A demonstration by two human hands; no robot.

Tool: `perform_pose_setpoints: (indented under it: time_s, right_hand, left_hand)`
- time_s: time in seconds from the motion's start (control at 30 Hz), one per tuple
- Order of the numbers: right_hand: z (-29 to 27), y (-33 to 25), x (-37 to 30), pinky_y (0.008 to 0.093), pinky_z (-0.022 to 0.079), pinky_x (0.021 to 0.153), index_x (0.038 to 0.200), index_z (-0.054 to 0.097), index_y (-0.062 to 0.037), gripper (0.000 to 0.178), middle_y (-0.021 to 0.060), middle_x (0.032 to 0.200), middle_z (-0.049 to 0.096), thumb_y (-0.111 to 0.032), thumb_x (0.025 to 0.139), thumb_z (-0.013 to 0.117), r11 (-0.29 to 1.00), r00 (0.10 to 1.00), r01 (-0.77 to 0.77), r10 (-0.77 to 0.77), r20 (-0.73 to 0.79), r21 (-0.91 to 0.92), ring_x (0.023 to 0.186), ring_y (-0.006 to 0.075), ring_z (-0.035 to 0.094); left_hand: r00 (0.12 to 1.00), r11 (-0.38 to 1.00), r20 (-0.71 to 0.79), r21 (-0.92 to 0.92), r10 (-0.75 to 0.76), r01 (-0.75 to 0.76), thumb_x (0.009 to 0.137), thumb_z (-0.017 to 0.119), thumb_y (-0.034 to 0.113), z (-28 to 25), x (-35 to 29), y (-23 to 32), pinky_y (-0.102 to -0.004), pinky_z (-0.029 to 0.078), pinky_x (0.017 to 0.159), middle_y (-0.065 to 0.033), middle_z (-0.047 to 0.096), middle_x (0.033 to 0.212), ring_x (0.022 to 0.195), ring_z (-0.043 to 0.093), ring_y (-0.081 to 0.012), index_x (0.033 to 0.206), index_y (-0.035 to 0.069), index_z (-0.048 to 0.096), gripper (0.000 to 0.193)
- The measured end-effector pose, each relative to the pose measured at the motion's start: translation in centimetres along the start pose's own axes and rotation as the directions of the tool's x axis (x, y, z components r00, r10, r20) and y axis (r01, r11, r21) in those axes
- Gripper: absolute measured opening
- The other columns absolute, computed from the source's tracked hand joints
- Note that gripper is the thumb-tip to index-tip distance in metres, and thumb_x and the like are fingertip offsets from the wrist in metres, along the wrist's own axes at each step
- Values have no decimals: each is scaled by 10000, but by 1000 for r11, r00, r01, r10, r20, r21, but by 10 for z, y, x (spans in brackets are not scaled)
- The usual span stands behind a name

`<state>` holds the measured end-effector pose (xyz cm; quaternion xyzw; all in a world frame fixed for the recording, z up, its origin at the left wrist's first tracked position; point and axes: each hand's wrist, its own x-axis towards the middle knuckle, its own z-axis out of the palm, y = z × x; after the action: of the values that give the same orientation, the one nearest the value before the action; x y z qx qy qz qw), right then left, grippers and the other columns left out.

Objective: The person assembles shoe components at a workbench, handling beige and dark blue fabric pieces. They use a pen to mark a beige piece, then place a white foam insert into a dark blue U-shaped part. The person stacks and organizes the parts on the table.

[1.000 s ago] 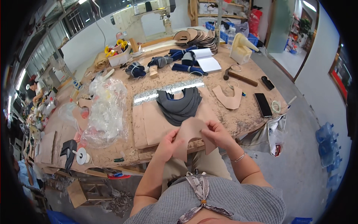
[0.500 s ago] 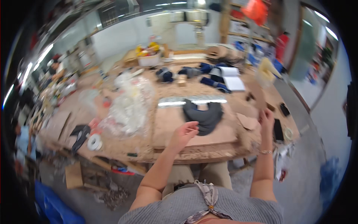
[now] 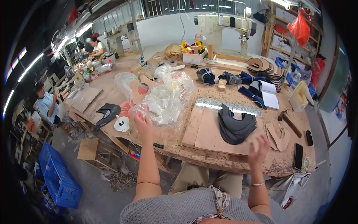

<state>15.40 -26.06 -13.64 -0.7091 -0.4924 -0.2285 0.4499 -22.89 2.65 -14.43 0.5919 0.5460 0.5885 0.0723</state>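
Observation:
My left hand (image 3: 143,122) reaches to the edge of a heap of clear plastic bags (image 3: 169,97), fingers apart; whether it touches the plastic I cannot tell. Beside it sit a white spool (image 3: 122,124) and a dark grey curved piece (image 3: 108,112). My right hand (image 3: 258,150) is lifted above the table's front part, blurred, its fingers spread with nothing seen in them. Just beyond it, a stack of dark grey curved pieces (image 3: 235,128) rests on a tan board (image 3: 207,130) with a shiny metal strip (image 3: 209,104). Tan curved cutouts (image 3: 278,137) lie to its right.
On the right are a hammer (image 3: 291,123), a black phone (image 3: 298,156) and an open notebook (image 3: 269,95). Dark blue bundles (image 3: 231,78), a white bin (image 3: 194,57) and a sewing machine (image 3: 223,22) stand farther back. A blue crate (image 3: 59,179) is on the floor. Two people sit at left.
My view has turned left. My left hand has moved from the dark grey stack to the plastic bags. My right hand has left the tan piece it was at and come nearer the stack.

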Motion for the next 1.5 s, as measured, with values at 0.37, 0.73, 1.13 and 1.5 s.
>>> perform_pose_setpoints:
  time_s: [0.37, 0.73, 1.13, 1.5]
  right_hand:
    - [152, -210, -10, 417, 441, 879, 1113, 552, -48, 345, 180, 1044, 572, -1, 774, 596, 456, 582, 226, -772, 255, 861, 1014, 366, 533]
    - [242, -193, 93, 416, 415, 966, 1229, 508, -36, 576, 228, 1192, 567, -279, 748, 711, 958, 597, 247, -266, 757, 142, 1092, 376, 543]
    - [287, -179, 91, 438, 449, 910, 1162, 611, -97, 663, 98, 1236, 584, -474, 639, 764, 985, 320, 162, -107, 941, 57, 1128, 320, 543]
    - [308, -191, 81, 408, 488, 854, 973, 666, -49, 527, 177, 1022, 649, -444, 638, 764, 896, 243, 312, -397, 885, 317, 996, 332, 610]
  left_hand:
    - [689, 96, 691, -687, -219, 720, 800, 667, 7, 35, 15, -22, -241, 485, 773, -114, 607, 1047, 982, 599, -173, 1171, -34, 512, 403]
    - [699, 881, 701, -413, 144, 232, 817, 646, 103, 3, 47, 74, -330, 380, 989, -134, 488, 1329, 1215, 469, -243, 1352, 42, 436, 577]
    - [485, 999, 875, 32, -12, -33, 868, 557, 229, 31, 62, 58, -345, 355, 1036, -167, 487, 1348, 1250, 451, -302, 1341, 67, 461, 509]
    - [353, 909, 936, 130, 21, -397, 908, 481, 344, 54, 97, 52, -385, 313, 1078, -175, 422, 1397, 1294, 393, -312, 1379, 89, 405, 541]
